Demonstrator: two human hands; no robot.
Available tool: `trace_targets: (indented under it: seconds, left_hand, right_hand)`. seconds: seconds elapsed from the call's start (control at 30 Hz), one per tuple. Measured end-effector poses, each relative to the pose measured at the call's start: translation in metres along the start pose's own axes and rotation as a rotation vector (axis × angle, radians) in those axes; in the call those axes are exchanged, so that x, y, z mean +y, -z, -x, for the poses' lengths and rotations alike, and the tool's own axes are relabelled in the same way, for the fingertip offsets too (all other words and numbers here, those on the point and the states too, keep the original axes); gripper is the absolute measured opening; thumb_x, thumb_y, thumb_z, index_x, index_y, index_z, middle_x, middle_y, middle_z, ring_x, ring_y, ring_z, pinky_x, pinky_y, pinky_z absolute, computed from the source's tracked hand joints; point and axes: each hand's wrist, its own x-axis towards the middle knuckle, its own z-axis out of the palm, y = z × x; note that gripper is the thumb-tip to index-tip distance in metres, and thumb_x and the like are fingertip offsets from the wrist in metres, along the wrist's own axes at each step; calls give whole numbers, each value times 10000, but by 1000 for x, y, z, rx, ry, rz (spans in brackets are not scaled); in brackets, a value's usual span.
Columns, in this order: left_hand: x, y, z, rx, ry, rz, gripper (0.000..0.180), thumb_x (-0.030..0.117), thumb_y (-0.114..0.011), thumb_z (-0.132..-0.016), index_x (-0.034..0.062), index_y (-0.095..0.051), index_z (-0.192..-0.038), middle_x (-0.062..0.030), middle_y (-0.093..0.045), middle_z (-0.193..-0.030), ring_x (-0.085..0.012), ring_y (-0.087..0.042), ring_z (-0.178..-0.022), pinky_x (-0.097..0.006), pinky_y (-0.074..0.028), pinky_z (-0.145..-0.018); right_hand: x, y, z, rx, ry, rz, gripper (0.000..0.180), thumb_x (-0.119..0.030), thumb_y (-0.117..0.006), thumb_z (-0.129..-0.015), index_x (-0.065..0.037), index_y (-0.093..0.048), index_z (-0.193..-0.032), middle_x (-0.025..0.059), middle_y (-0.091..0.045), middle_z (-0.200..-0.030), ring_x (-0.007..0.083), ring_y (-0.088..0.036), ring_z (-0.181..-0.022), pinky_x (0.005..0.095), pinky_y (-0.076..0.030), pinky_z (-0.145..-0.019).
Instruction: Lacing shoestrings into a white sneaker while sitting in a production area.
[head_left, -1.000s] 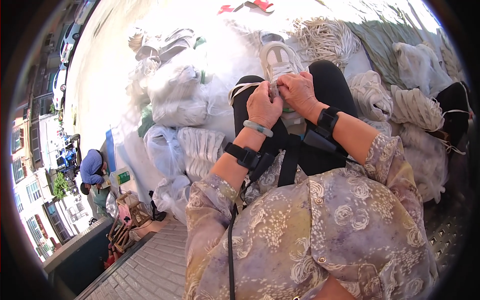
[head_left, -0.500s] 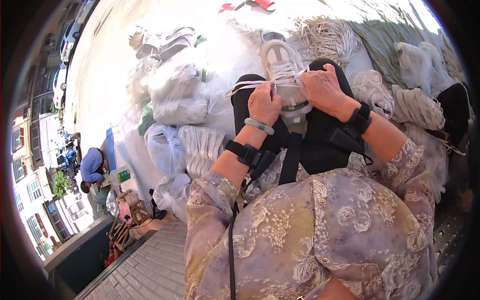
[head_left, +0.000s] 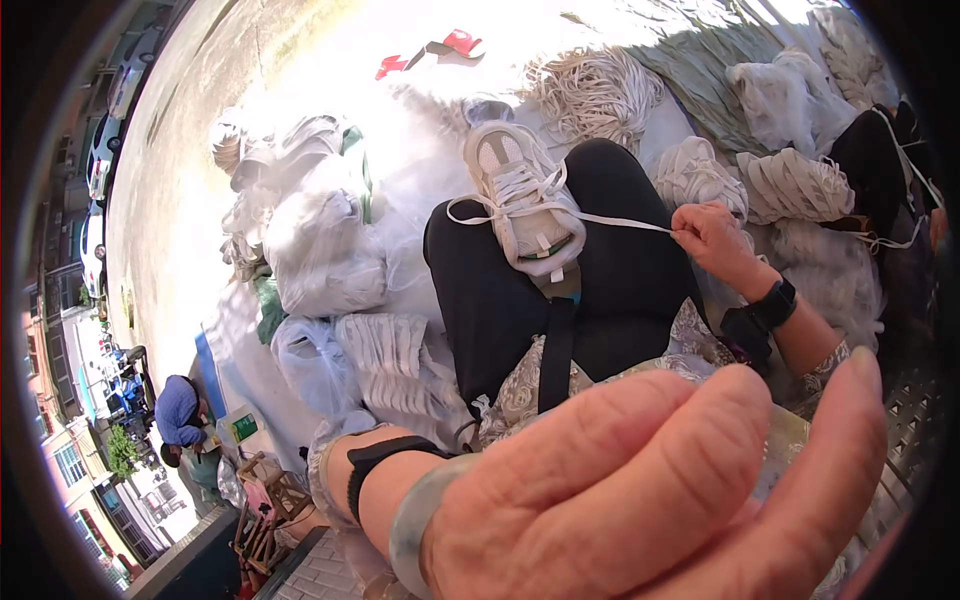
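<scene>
A white sneaker (head_left: 517,200) sits between my knees, its toe pointing away from me. Its white shoelace (head_left: 620,221) crosses the upper, with a loop sticking out to the left and one end pulled taut to the right. Beyond my right knee, my right hand (head_left: 722,245) pinches that end. Close to the camera, my left hand (head_left: 620,480) is raised over my lap, apart from the shoe. Its fingers bend while one digit stands away from them; nothing shows between them, though the palm side is hidden. A pale bangle (head_left: 410,525) circles that wrist.
A heap of white laces (head_left: 595,95) lies beyond the shoe. Stacked white shoe parts (head_left: 385,345) and plastic-wrapped bundles (head_left: 320,250) spread to the left. More pale bundles (head_left: 795,187) lie at right. A person in blue (head_left: 180,410) bends over at far left.
My left hand has left the laces and come up close to the camera. My right hand has drawn a lace end out to the right. The view has shifted.
</scene>
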Motion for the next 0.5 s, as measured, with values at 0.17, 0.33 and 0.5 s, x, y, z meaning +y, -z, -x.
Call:
trace_targets:
  seconds: [0.17, 0.33, 0.5]
  left_hand:
    - [6, 2, 10, -45, -123, 12, 498, 405, -333, -859, 8, -607, -986, -143, -650, -906, -280, -643, -775, -343, -529, -675]
    - [8, 16, 13, -55, -249, 6, 734, 627, -229, -887, 43, -667, -958, -110, -668, -918, -274, -658, -824, -349, -543, -666]
    - [3, 10, 30, -43, -257, 226, 690, 545, -208, -930, -7, -598, -1072, -132, -657, -907, -303, -660, -751, -340, -536, -614]
  right_hand:
    - [-16, -6, -21, 9, 33, 14, 138, -100, -598, -749, -74, -535, -870, 42, -538, -598, 245, -549, -612, 352, -361, -698]
    - [-9, -13, -26, 35, 57, 7, 142, -100, -600, -747, -81, -543, -876, 35, -544, -614, 244, -550, -623, 348, -363, -708]
    - [-16, -21, -28, 80, 112, -24, 118, -103, -604, -746, -82, -549, -848, 37, -544, -619, 236, -550, -623, 338, -364, -707]
